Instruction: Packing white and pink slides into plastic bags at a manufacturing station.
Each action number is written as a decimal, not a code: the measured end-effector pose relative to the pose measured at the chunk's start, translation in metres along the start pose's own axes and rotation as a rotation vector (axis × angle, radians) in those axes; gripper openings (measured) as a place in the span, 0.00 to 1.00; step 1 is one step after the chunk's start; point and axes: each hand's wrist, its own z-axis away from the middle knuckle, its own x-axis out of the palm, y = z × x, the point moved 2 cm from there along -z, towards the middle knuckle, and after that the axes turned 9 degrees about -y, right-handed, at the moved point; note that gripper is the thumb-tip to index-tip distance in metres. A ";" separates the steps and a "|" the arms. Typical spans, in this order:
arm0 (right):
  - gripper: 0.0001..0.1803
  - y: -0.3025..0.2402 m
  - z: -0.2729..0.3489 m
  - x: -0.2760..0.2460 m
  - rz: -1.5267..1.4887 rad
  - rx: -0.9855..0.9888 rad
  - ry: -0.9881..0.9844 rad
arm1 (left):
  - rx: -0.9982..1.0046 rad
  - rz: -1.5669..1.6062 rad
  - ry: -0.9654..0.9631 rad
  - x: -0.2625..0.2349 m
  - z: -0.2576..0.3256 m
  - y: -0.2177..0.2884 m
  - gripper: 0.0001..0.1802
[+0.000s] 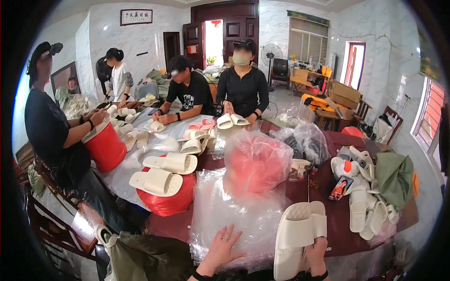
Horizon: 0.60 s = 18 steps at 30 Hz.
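Note:
My right hand (pixel 316 255) grips a cream slide sandal (pixel 296 234) from below, sole towards me, at the table's near edge. My left hand (pixel 221 250) lies flat with fingers spread on a pile of clear plastic bags (pixel 239 213). Behind the pile stands a red bucket wrapped in clear plastic (pixel 257 161).
Two cream sandals (pixel 164 173) rest on a red bucket (pixel 166 199). Another red bucket (pixel 105 147) stands by a person at left. Three more people work across the table. A phone (pixel 341 188), more sandals (pixel 368 210) and a green cloth (pixel 395 175) lie right.

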 end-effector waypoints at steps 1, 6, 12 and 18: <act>0.16 -0.007 0.000 -0.001 -0.185 -0.028 0.091 | -0.002 -0.001 0.000 0.006 -0.003 -0.006 0.44; 0.20 -0.040 -0.019 -0.006 -0.514 -0.167 0.174 | -0.021 -0.002 -0.053 0.016 0.000 -0.010 0.43; 0.18 -0.036 -0.024 0.026 -0.344 -0.168 -0.013 | -0.020 0.009 0.054 0.022 0.003 -0.009 0.42; 0.16 -0.047 -0.025 0.048 -0.094 -0.254 0.046 | 0.008 0.006 0.083 0.026 0.007 -0.014 0.42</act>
